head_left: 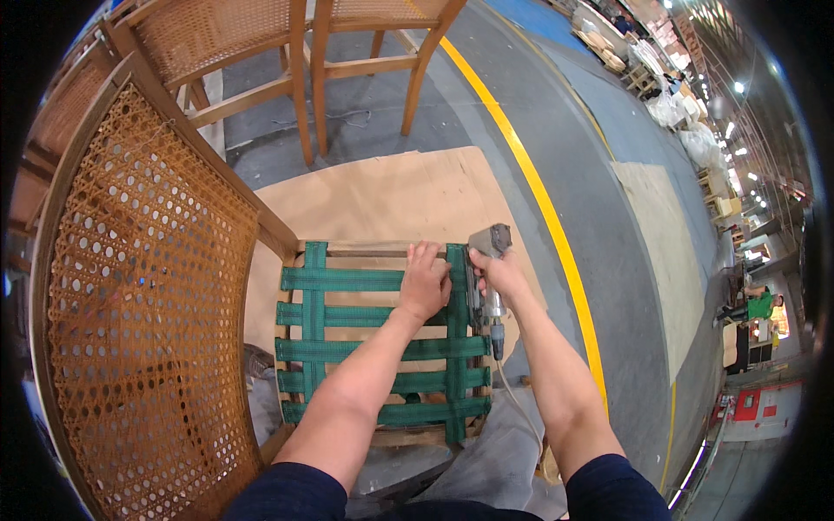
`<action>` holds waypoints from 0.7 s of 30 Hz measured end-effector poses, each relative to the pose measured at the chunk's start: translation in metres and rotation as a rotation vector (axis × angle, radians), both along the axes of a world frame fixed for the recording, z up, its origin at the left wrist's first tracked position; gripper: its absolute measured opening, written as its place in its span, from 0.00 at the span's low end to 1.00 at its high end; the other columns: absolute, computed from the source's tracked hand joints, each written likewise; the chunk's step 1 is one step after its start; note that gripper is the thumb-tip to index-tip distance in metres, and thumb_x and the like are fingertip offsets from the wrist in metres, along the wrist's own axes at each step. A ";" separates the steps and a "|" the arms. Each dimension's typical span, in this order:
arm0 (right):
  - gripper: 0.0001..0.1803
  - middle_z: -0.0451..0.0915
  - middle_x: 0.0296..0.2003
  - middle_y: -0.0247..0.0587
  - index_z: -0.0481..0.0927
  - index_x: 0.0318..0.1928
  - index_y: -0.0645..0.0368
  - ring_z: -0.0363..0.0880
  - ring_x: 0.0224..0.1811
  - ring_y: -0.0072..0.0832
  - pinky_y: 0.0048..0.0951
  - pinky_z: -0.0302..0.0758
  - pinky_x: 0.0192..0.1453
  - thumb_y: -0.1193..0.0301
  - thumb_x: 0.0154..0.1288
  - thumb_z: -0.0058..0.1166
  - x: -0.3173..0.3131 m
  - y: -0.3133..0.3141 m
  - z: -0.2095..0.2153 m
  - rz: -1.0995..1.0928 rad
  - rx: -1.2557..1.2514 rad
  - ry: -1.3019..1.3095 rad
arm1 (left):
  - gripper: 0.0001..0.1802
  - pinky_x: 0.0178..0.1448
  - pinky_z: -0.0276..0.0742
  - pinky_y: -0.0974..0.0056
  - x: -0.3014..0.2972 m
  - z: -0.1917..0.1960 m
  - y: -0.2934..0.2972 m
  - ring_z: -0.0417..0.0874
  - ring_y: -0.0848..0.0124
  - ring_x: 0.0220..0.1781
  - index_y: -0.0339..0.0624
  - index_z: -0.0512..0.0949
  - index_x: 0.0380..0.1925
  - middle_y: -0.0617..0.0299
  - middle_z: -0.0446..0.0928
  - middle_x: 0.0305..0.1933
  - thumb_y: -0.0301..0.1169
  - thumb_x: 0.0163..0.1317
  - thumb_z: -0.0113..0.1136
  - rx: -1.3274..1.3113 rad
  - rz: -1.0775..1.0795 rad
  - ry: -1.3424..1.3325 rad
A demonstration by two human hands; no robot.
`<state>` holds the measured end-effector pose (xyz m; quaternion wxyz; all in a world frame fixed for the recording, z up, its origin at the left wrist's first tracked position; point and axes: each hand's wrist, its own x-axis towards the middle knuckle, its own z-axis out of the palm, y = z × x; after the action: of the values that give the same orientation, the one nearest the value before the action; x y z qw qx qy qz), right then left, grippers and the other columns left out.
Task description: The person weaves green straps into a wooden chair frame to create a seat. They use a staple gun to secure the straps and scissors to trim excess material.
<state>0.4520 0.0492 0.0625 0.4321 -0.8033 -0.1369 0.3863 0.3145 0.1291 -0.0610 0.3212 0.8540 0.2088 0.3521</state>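
My right hand [500,269] was wrapped around the grey metal hose-fed tool [492,239], judged hefty, rigid and best held by its body, at the right edge of the brown wooden seat frame [360,248]. My left hand [426,282] lay, fingers bent, on crossed green woven webbing [347,280], likely light and pliable; whether it gripped any, I could not tell. The webbing formed an open lattice across the frame.

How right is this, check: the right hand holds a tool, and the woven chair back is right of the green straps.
Wrong side: the head view shows the woven chair back left of the green straps. The right hand holds a tool.
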 end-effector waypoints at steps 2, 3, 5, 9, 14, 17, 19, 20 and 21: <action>0.15 0.79 0.29 0.33 0.80 0.46 0.59 0.75 0.18 0.23 0.30 0.73 0.20 0.62 0.72 0.68 -0.005 -0.010 0.011 -0.035 0.025 0.006 | 0.14 0.84 0.55 0.33 -0.005 0.008 0.003 0.67 0.41 0.78 0.43 0.89 0.46 0.45 0.72 0.71 0.25 0.60 0.65 -0.020 0.002 0.018; 0.16 0.80 0.29 0.34 0.80 0.47 0.59 0.75 0.19 0.23 0.30 0.73 0.20 0.62 0.72 0.68 -0.013 -0.011 0.021 -0.047 0.064 0.017 | 0.14 0.82 0.59 0.35 -0.014 0.011 0.008 0.70 0.42 0.76 0.43 0.88 0.47 0.46 0.74 0.69 0.25 0.62 0.64 -0.034 0.048 -0.007; 0.19 0.81 0.33 0.35 0.79 0.51 0.59 0.76 0.20 0.24 0.30 0.75 0.21 0.60 0.72 0.69 -0.012 -0.035 0.039 -0.096 0.080 0.051 | 0.13 0.79 0.67 0.38 -0.028 0.024 0.003 0.75 0.44 0.73 0.42 0.87 0.49 0.46 0.77 0.65 0.25 0.66 0.62 -0.065 0.099 -0.074; 0.19 0.82 0.36 0.36 0.81 0.50 0.60 0.77 0.21 0.25 0.31 0.76 0.21 0.59 0.72 0.69 0.017 -0.182 0.072 -0.311 0.090 0.005 | 0.12 0.60 0.84 0.51 -0.078 0.050 -0.103 0.88 0.55 0.54 0.38 0.86 0.52 0.51 0.86 0.52 0.28 0.76 0.56 -0.751 -0.002 -0.101; 0.25 0.81 0.40 0.39 0.77 0.59 0.59 0.80 0.27 0.28 0.33 0.80 0.26 0.58 0.71 0.70 0.010 -0.357 0.082 -0.637 0.091 0.019 | 0.26 0.45 0.84 0.59 -0.214 0.057 -0.224 0.87 0.65 0.37 0.36 0.82 0.52 0.57 0.87 0.41 0.50 0.82 0.52 -1.852 -0.263 0.133; 0.29 0.81 0.39 0.39 0.75 0.60 0.55 0.81 0.29 0.29 0.36 0.82 0.30 0.54 0.69 0.71 -0.008 -0.446 0.051 -0.795 0.134 0.181 | 0.32 0.52 0.86 0.54 -0.257 0.022 -0.242 0.87 0.59 0.46 0.37 0.77 0.59 0.50 0.84 0.48 0.56 0.75 0.62 -2.258 -0.028 0.419; 0.27 0.81 0.37 0.39 0.76 0.59 0.54 0.81 0.28 0.30 0.37 0.82 0.30 0.53 0.70 0.70 -0.020 -0.490 0.021 -0.901 0.182 0.274 | 0.35 0.56 0.84 0.52 -0.248 0.022 -0.248 0.85 0.55 0.53 0.39 0.75 0.61 0.48 0.80 0.55 0.58 0.71 0.65 -2.277 0.176 0.254; 0.26 0.81 0.36 0.39 0.77 0.58 0.54 0.81 0.28 0.31 0.37 0.83 0.31 0.52 0.71 0.69 -0.024 -0.512 0.007 -0.953 0.197 0.312 | 0.37 0.57 0.84 0.50 -0.241 0.023 -0.250 0.83 0.53 0.56 0.40 0.74 0.63 0.47 0.78 0.58 0.59 0.70 0.67 -2.285 0.277 0.165; 0.26 0.82 0.35 0.40 0.77 0.57 0.54 0.81 0.28 0.31 0.38 0.83 0.31 0.51 0.71 0.68 -0.029 -0.529 -0.008 -0.991 0.211 0.366 | 0.39 0.61 0.81 0.47 -0.233 0.021 -0.253 0.78 0.50 0.62 0.43 0.74 0.63 0.46 0.72 0.64 0.60 0.66 0.71 -2.256 0.336 0.092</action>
<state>0.4233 -0.4802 0.0542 0.6577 -0.6435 0.2981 0.2539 0.0811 -0.1242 -0.0398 0.8463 0.0520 0.5294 -0.0293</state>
